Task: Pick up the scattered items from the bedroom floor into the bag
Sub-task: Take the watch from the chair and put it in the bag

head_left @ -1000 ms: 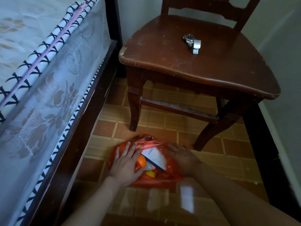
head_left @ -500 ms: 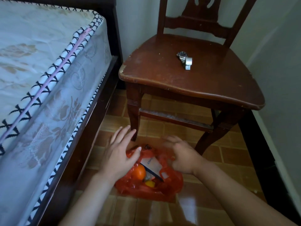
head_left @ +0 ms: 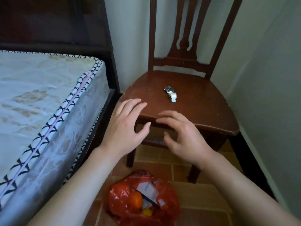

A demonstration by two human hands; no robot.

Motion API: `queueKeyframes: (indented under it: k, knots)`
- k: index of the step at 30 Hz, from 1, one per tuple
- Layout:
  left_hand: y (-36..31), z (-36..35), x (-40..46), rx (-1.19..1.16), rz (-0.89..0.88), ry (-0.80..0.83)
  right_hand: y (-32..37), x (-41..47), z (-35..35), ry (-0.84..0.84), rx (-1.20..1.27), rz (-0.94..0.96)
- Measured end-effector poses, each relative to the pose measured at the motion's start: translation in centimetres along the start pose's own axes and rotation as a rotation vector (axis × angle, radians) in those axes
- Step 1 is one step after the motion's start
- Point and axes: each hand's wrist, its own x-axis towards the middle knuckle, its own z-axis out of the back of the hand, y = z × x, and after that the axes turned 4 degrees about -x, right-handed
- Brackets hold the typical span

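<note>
**Hovering over the chair's front edge**

Reaching forward, both hands hang in front of the chair [head_left: 203, 101], palms down and holding nothing. The left hand [head_left: 125, 128] has its fingers straight and spread, tips over the near left corner of the seat. The right hand [head_left: 184, 134] is loosely clawed, fingers apart and bent, at the seat's front edge. I can't tell whether either one touches the wood.

On the seat, beyond the fingertips, lies a metal wristwatch [head_left: 170, 93], well inside the edges. Left of the chair, the mattress [head_left: 48, 103] leaves only a narrow strip of tiled floor.

The seat is worn, scuffed brown wood with a curved front. Below the chair, between the forearms, the crinkly orange plastic bag [head_left: 123, 198] sits open on the tiles, showing a round orange [head_left: 136, 200] and a white box [head_left: 149, 190].
</note>
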Motion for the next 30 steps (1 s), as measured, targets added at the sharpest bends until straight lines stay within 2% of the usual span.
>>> queueKeyframes:
  k: [4,6,9,12,17,23,30]
  knots:
    - [-1.0,-1.4,5.0,0.012,0.034,0.028,-2.2,4.9,1.5,-0.177,-0.078,-0.159]
    - [-1.2,-3.0,6.2,-0.003,0.072,0.083,-4.2,7.3,1.3,-0.141,-0.134,-0.242]
    - [-1.0,-5.6,6.1,-0.014,0.111,0.132,-6.7,9.6,0.5,0.022,-0.157,-0.326]
    - [-0.6,-6.7,5.2,-0.045,0.133,0.107,-7.7,10.1,-0.3,0.072,-0.193,-0.318]
    - [-0.5,-6.6,5.1,-0.077,0.135,0.111,-7.7,9.9,-0.3,-0.035,-0.166,-0.332]
    - [-0.5,-6.4,5.0,-0.106,0.127,0.109,-7.6,9.0,0.0,-0.137,-0.154,-0.237]
    - [-0.9,-5.9,4.5,-0.203,0.120,0.091,-7.3,6.9,0.6,-0.135,0.111,-0.245]
